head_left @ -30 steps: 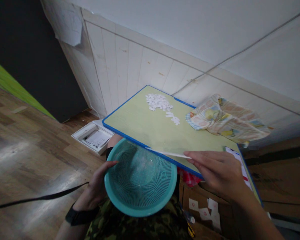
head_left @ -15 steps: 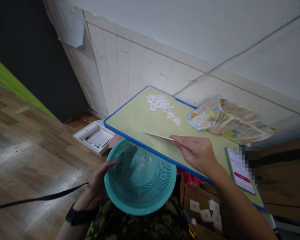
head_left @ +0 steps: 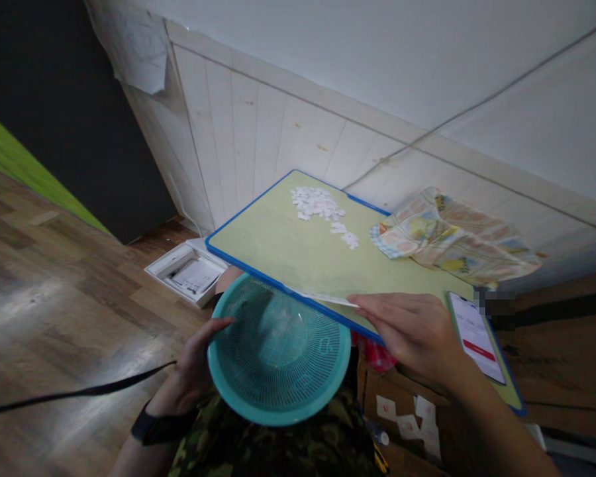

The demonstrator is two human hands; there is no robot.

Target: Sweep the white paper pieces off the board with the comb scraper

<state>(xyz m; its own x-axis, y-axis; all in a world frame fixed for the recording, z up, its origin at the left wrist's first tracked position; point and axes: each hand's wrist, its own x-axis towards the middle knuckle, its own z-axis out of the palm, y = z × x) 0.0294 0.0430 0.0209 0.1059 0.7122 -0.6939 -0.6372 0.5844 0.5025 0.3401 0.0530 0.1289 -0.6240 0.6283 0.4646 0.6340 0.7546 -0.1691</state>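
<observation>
Along the near edge of the worktop, best hold the white strip, pinched in the right hand, flat and low, well apart from the white scraps toward the far-left corner, and steady the basket, grasped in the left hand, close beneath.

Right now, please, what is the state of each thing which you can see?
Left hand: gripping the rim of the basket.
Right hand: fingers pinching a white strip near the front edge of the table.
Basket: open side up.
Paper pieces: heaped, some trailing aside.
Cloth: rumpled.
Phone: screen lit.
White box: open, on the floor.
</observation>
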